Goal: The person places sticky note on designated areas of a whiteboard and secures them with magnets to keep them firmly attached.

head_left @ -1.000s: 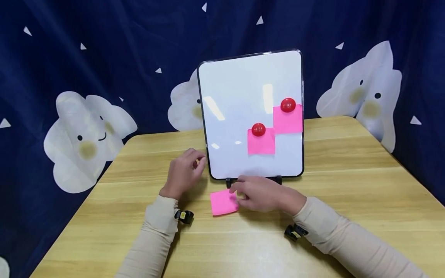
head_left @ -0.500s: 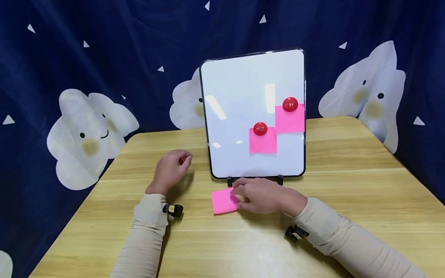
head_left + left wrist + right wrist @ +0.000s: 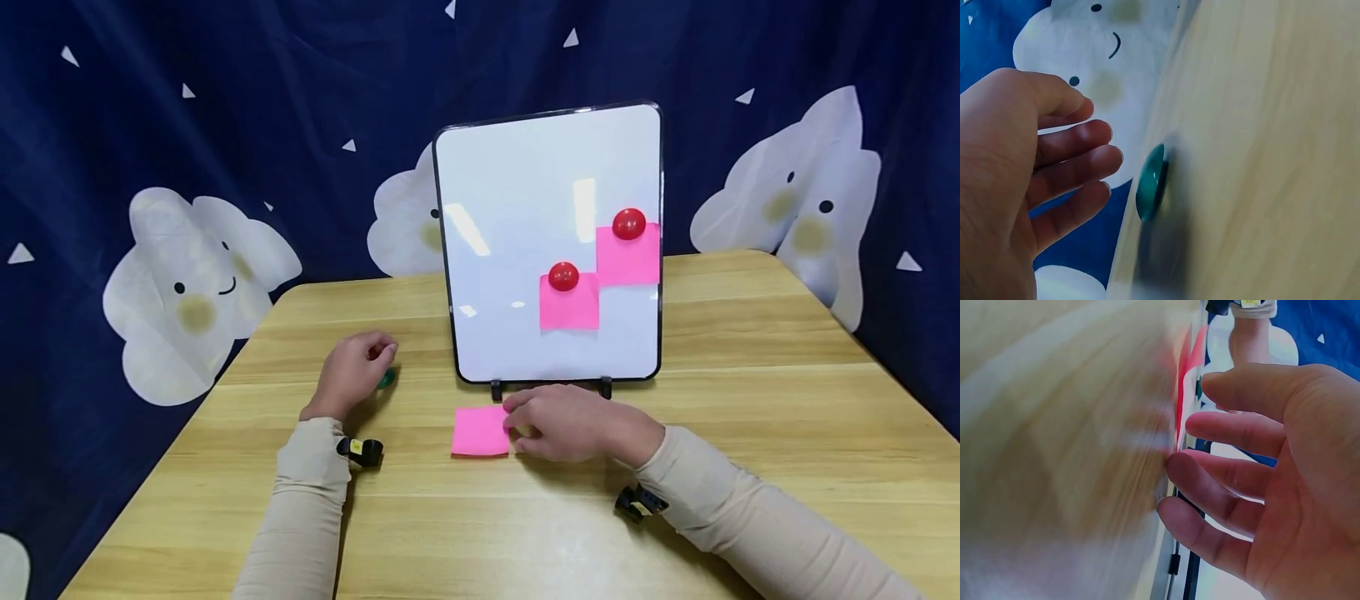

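My left hand (image 3: 352, 371) hovers over the table left of the whiteboard, fingers loosely bent and holding nothing. Just beyond its fingertips lies a green domed magnet (image 3: 1151, 184), partly hidden by the hand in the head view (image 3: 386, 379). In front of the whiteboard (image 3: 510, 200), my right hand (image 3: 562, 423) is at the right edge of a pink sticky note (image 3: 480, 432) on the table. Its thumb and fingers are apart in the right wrist view; whether they touch the note I cannot tell.
The whiteboard leans upright on a black stand (image 3: 497, 390). Two pink notes, a lower one (image 3: 570, 312) and a higher one (image 3: 628, 262), hang there under red domed magnets (image 3: 564, 276). Behind the wooden table (image 3: 465, 533) is a dark blue curtain (image 3: 300, 100) with clouds.
My left hand has moved left and slightly down, away from the board, and the green magnet has come into view. The pink note has turned a little straighter. My right hand has barely moved.
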### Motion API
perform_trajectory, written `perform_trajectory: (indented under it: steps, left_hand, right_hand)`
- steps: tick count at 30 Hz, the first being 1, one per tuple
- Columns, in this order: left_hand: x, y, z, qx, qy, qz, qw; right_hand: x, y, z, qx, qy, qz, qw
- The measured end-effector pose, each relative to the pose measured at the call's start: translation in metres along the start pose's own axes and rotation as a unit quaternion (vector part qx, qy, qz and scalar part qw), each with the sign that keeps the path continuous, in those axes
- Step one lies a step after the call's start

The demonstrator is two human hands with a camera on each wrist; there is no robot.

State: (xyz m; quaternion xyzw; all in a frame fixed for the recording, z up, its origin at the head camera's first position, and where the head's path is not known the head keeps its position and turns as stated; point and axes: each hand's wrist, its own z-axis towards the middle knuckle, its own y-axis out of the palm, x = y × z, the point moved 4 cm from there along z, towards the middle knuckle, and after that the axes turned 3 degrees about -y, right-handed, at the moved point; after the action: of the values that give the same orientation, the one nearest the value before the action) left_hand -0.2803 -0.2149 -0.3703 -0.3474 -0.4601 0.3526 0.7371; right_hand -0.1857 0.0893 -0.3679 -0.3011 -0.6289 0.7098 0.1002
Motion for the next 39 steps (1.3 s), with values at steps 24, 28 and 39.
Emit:
perform_trajectory:
  steps: [24, 28, 39]
  left_hand:
    - [-0.024, 0.003, -0.006, -0.076, -0.077, -0.02, 0.994]
    - [-0.025, 0.003, -0.007, -0.08, -0.079, -0.023, 0.9934]
    - [-0.024, 0.005, -0.008, -0.088, -0.077, -0.019, 0.9929]
  right_hand:
    - [-0.003, 0.005, 0.005, -0.002, 0.007, 0.002, 1.0]
    - [-0.004, 0.005, 0.006, -0.011, -0.003, -0.01, 0.9999]
    - [0.001, 0.0, 0.003, 0.009, -0.01, -0.007, 0.9999]
